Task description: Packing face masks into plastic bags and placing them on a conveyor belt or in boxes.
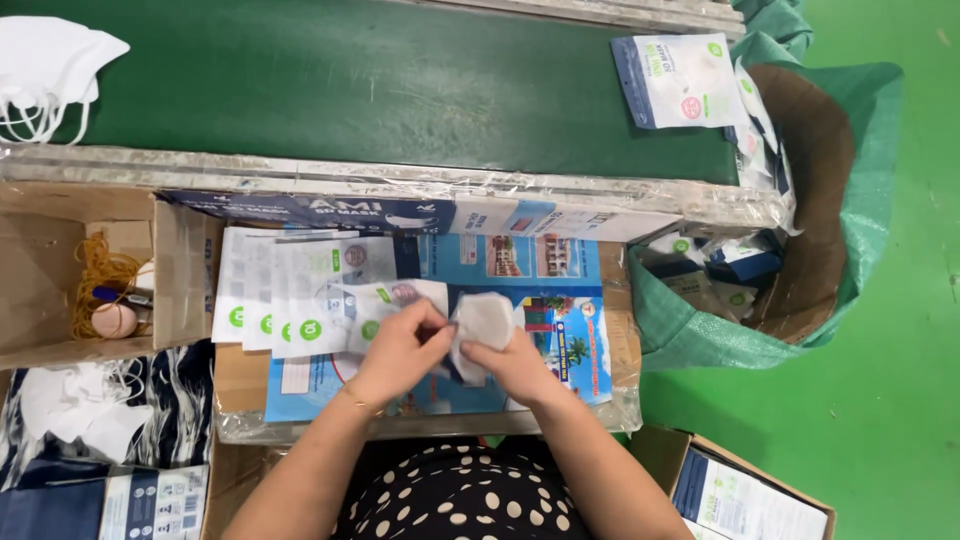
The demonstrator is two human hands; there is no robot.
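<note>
My left hand [400,345] and my right hand [515,362] meet over a flat work board covered with a colourful printed sheet [560,300]. Between them they hold a white folded face mask [482,322] and a white pouch with a green dot [385,300]; the mask sits at the pouch's mouth. The fingers of both hands pinch these. A fanned stack of the same empty pouches [280,290] lies just left of my left hand.
A green conveyor belt [350,80] runs across the top with loose white masks [45,60] at left and a filled pouch [680,80] at right. A green sack [800,230] holds filled pouches. A cardboard box [60,270] holds rubber bands. More masks [80,405] lie lower left.
</note>
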